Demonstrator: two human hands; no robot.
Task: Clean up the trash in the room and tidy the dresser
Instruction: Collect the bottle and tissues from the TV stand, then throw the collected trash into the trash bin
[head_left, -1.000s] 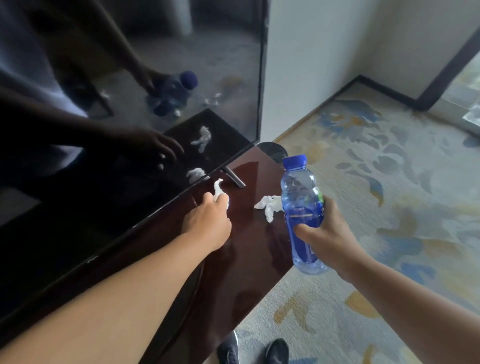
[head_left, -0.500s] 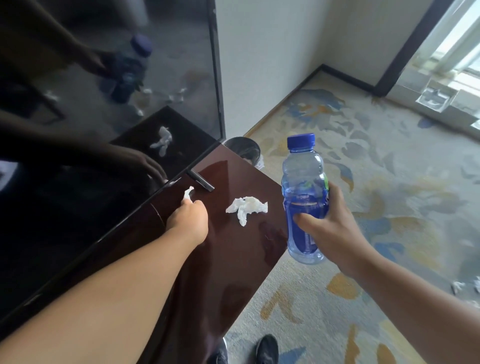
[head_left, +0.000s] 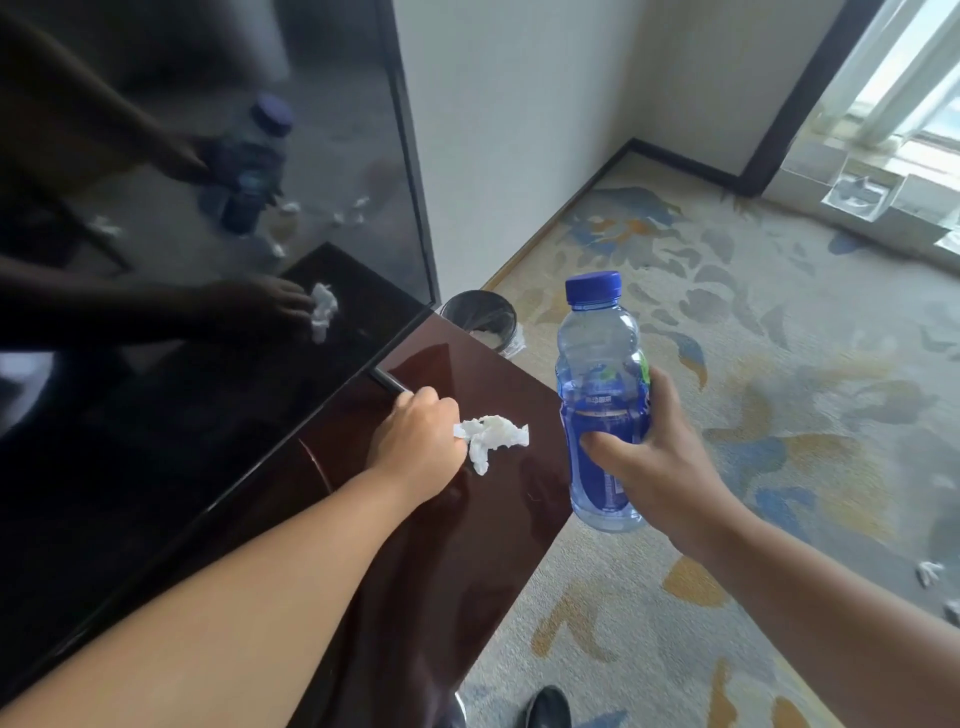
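Note:
On the dark red dresser top (head_left: 447, 545) lies a crumpled white tissue (head_left: 496, 439). My left hand (head_left: 415, 441) is curled into a fist at the tissue's left edge, and its fingertips pinch that edge. A smaller tissue scrap taken up earlier is hidden inside the fist. My right hand (head_left: 649, 457) grips a clear plastic bottle (head_left: 597, 384) with a blue cap and blue label. It holds the bottle upright in the air just past the dresser's right edge.
A large black TV screen (head_left: 208, 260) stands along the dresser's back and mirrors my hands. A dark waste bin (head_left: 480, 314) with a liner sits on the patterned carpet beyond the dresser's far corner. White scraps (head_left: 927, 571) lie on the carpet at right. My shoe (head_left: 545, 709) shows below.
My left hand moved right from the TV stand foot to the larger tissue, with the small scrap closed inside it. The bottle stayed in my right hand.

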